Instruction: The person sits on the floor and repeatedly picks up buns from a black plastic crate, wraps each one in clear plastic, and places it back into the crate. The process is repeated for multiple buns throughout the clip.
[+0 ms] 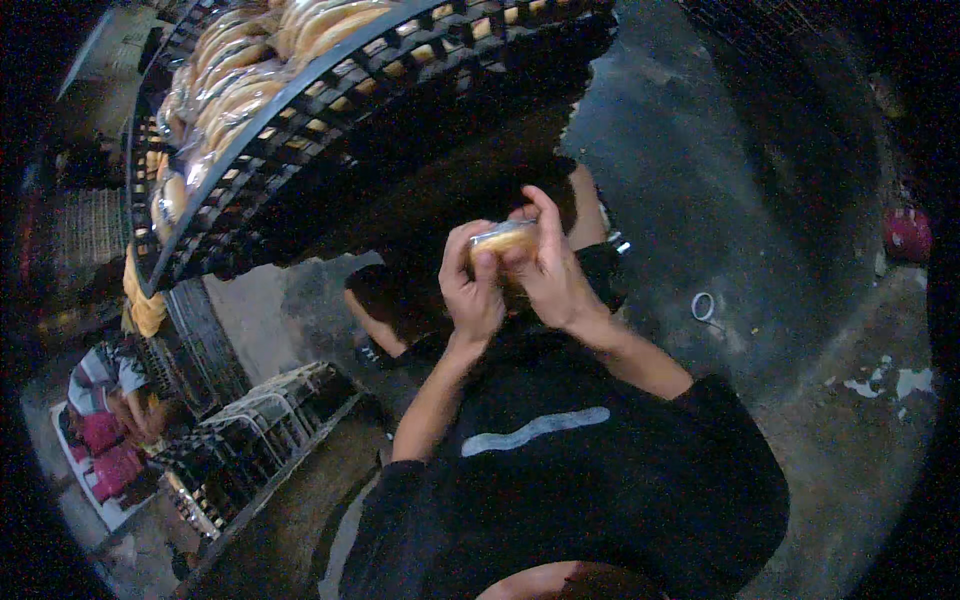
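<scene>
Between my two hands, above my lap, is a small golden-brown bread-like item (504, 238) in clear plastic wrap. My left hand (469, 281) grips its left end, with the thumb along the near face. On the other end, my right hand (553, 274) holds it with one finger raised. Ahead and to the left stands a black plastic crate (300, 124) with latticed sides. Rows of wrapped bread pieces (232, 82) fill it, standing on edge. My fingers partly hide the held piece, which is slightly blurred.
At the lower left, another person (112, 382) bends over a white-edged tray (82, 480) with dark pink items. Dark crates (247, 420) stand nearby, and yellow cloth or plastic (142, 300) hangs from the near crate's corner. A white ring (703, 306) lies on the concrete floor (660, 172) to the right.
</scene>
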Available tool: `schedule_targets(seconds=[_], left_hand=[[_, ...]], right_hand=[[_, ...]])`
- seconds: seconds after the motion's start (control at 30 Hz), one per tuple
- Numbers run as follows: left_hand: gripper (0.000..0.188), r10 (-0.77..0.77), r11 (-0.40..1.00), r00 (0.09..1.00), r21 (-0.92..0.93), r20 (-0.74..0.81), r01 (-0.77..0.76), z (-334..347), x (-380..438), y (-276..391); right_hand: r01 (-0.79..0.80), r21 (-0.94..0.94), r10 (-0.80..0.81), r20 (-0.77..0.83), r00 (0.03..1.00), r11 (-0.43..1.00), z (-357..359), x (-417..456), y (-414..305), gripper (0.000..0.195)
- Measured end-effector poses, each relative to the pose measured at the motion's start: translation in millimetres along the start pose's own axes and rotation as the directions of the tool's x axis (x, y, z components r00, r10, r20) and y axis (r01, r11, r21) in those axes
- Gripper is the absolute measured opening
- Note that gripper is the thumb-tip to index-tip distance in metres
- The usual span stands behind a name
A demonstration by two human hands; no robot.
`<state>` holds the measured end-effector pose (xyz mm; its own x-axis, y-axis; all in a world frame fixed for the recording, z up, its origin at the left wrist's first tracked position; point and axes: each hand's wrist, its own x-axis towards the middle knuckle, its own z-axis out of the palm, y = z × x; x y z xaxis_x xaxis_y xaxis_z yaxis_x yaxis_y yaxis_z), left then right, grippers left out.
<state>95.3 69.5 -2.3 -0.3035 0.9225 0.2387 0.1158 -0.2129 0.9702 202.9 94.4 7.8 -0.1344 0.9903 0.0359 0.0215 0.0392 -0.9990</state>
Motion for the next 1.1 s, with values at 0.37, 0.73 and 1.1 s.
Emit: schedule_targets(seconds=[0.37,0.73,1.1], left_hand=[[0.030,-0.007,0.980,0.990,0.193,-0.144,0.035,-6,16,14],[0.039,-0.153,0.955,0.948,0.203,-0.280,0.215,-5,19,4],[0.034,0.666,0.662,0.744,0.416,0.056,-0.624,16,43,6]], right_hand=[[-0.459,-0.864,0.689,-0.205,0.696,0.207,-198,12,334,0.060],[-0.298,-0.955,0.597,-0.243,0.765,-0.007,-247,-48,353,0.029],[0.315,-0.106,-0.153,0.703,0.695,0.943,-49,103,-64,0.030]])
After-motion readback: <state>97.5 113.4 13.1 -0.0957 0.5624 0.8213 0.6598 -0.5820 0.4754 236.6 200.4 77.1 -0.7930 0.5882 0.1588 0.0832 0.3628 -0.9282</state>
